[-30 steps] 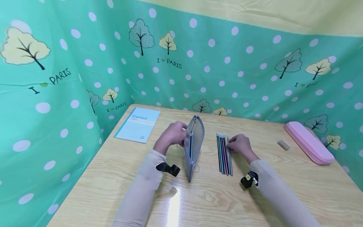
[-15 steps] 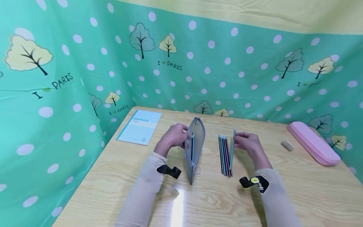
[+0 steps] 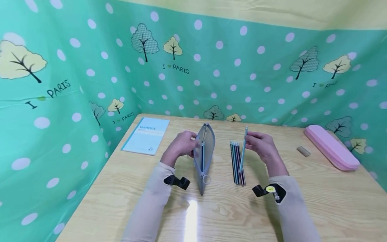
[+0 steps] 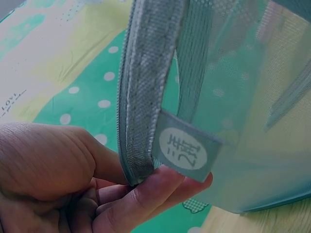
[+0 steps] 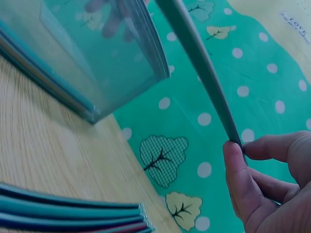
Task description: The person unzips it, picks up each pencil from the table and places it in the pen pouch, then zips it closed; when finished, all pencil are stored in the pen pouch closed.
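My left hand [image 3: 182, 145] pinches the edge of a grey mesh zip pouch [image 3: 208, 148], near the small cloth tag [image 4: 187, 148] seen in the left wrist view. The pouch stands upright with its mouth unzipped, and a few pencils [image 3: 203, 158] show inside. In my right hand [image 3: 262, 146], thumb and fingertips pinch a light blue-green pencil [image 3: 243, 148] near its upper end, tilted steeply. Its lower end is over the row of several dark and coloured pencils [image 3: 236, 161] lying on the table; whether it touches them I cannot tell.
A pink pencil case [image 3: 331, 148] lies at the right of the wooden table [image 3: 223, 211], with a small grey-brown block [image 3: 303, 151] beside it. At the far left is a light blue "Gambit" notebook [image 3: 146, 136]. A green patterned curtain [image 3: 229, 77] hangs behind.
My right hand has taken a pencil from the right side of the row, raised it and tipped it upright. My left hand has kept its hold on the pouch.
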